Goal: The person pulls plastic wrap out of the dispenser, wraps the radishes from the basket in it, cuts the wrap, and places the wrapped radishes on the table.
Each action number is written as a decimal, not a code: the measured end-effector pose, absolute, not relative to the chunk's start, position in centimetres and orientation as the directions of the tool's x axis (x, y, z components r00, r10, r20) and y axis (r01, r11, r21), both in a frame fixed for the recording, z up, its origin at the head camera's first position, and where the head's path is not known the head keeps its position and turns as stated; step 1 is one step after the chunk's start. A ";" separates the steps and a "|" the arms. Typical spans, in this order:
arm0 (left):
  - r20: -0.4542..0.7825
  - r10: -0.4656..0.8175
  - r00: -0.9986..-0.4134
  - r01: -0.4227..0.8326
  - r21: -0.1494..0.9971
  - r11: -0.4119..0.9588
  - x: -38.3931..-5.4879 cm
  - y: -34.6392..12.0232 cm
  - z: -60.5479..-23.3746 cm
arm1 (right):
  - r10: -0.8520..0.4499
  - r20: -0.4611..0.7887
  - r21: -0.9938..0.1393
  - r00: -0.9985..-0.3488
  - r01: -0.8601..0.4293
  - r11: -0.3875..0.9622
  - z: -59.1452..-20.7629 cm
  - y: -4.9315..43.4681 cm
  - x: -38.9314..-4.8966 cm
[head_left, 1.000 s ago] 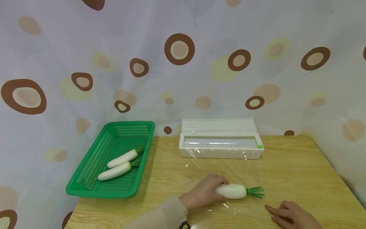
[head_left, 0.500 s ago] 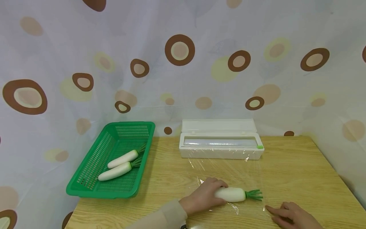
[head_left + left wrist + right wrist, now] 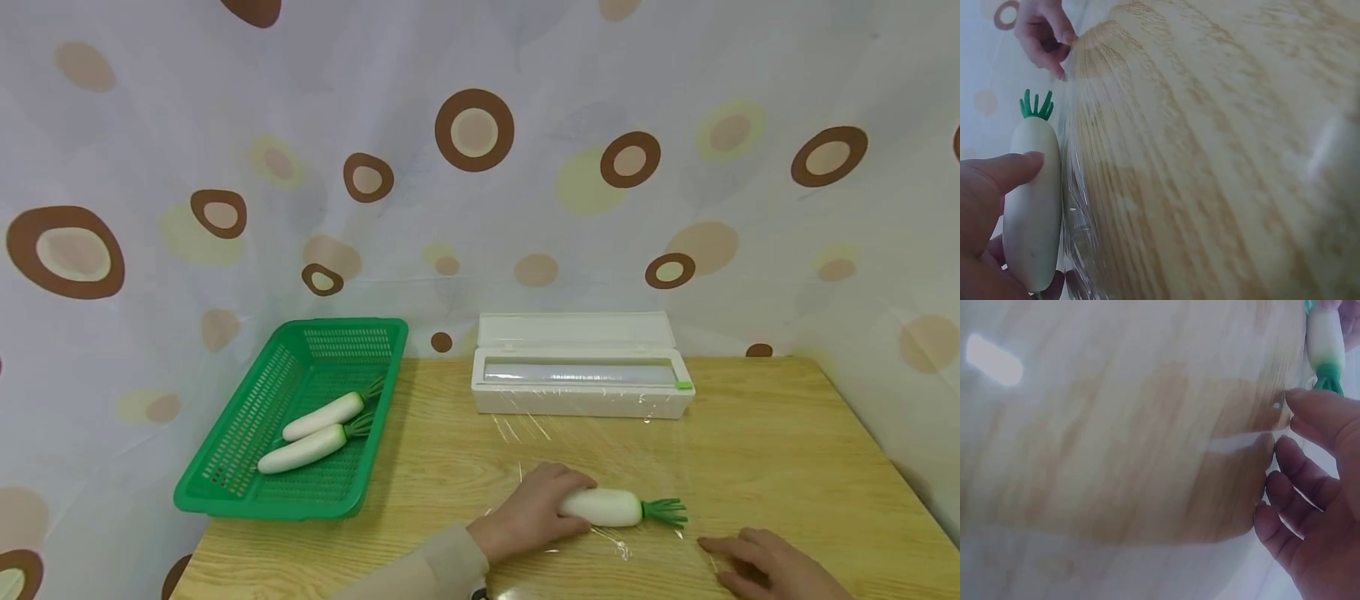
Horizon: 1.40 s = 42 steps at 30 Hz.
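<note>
The left hand (image 3: 532, 515) has its thumb and fingers round a white radish (image 3: 611, 508), which lies over clear film (image 3: 622, 550), leaves toward three o'clock. At the radish's four o'clock, the right hand (image 3: 772, 562) sits at the film's edge, fingers loosely bent; I can't tell whether it pinches the film.

As I judge it, this is early on: the film is spread and one radish is on it, but its upper side looks bare, and the film seems joined to the roll (image 3: 581, 372) in the white box (image 3: 585, 406) at twelve o'clock. Two more radishes (image 3: 303, 448) lie unwrapped in the green basket (image 3: 262, 507), toward ten o'clock.

Only from the head can I see the basket and the whole open box. The left wrist view adds the thumb laid across the radish, its tail end, hidden from above, and film creased alongside. The right wrist view shows the right fingertips spread along the film.
</note>
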<state>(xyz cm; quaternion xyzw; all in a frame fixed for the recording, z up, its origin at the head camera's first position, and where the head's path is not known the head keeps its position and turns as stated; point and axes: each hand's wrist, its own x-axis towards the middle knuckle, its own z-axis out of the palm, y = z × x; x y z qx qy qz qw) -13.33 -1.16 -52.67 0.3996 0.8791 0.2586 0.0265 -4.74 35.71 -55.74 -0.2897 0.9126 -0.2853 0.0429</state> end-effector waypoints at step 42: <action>-0.061 0.831 -0.553 0.735 0.434 0.521 -12.1 -9.5 -51.7 | -0.704 0.305 -0.290 -0.642 -0.766 0.573 -53.9 34.2 -6.0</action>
